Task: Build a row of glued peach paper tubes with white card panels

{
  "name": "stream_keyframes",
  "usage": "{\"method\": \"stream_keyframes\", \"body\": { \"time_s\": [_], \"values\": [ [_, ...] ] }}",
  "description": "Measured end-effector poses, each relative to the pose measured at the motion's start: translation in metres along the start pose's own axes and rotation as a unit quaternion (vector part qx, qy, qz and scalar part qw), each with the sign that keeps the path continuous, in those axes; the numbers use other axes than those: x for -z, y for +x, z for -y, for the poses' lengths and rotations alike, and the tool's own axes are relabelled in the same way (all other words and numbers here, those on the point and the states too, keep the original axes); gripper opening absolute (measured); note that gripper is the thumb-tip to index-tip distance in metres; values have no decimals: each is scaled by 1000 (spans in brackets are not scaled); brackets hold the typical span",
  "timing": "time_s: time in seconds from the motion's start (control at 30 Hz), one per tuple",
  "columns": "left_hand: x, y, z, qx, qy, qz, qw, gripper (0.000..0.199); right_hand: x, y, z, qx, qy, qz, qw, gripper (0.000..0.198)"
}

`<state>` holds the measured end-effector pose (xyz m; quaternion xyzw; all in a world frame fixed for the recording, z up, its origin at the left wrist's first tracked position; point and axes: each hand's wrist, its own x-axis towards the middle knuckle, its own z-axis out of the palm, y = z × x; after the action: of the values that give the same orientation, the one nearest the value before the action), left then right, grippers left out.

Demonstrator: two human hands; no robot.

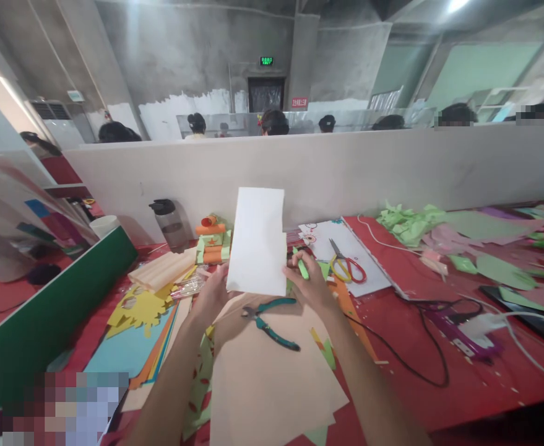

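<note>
A blank white sheet of card (259, 241) is held up in front of me, over the middle of the table. My left hand (216, 291) is closed on its lower left corner. My right hand (312, 284) grips a bright green pen-like tool (301, 266), and its fingertips are at the card's right edge. Whether that tool is a pen or a cutter I cannot tell. Below the card, teal-handled pliers (272, 322) lie spread on peach paper (272, 378). Scissors with red and yellow handles (346, 263) rest on a white sheet (376, 282) to the right of my right hand.
Yellow cut paper (142, 310) and blue paper (127, 350) lie at left beside a green divider (58, 310). A dark bottle (169, 223) and an orange-and-green paper model (213, 241) stand behind. At right are a purple power strip (466, 334), cables and crumpled green paper (408, 223). A white partition (346, 167) crosses the back.
</note>
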<state>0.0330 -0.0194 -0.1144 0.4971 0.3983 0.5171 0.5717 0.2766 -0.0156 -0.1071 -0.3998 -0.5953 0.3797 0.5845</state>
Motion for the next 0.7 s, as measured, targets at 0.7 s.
{"method": "stream_keyframes", "body": {
  "time_s": [0.7],
  "values": [
    [20,18,52,28,-21,-20,999,57,-7,-47,-29,-60,-50,127,989,13]
  ]
}}
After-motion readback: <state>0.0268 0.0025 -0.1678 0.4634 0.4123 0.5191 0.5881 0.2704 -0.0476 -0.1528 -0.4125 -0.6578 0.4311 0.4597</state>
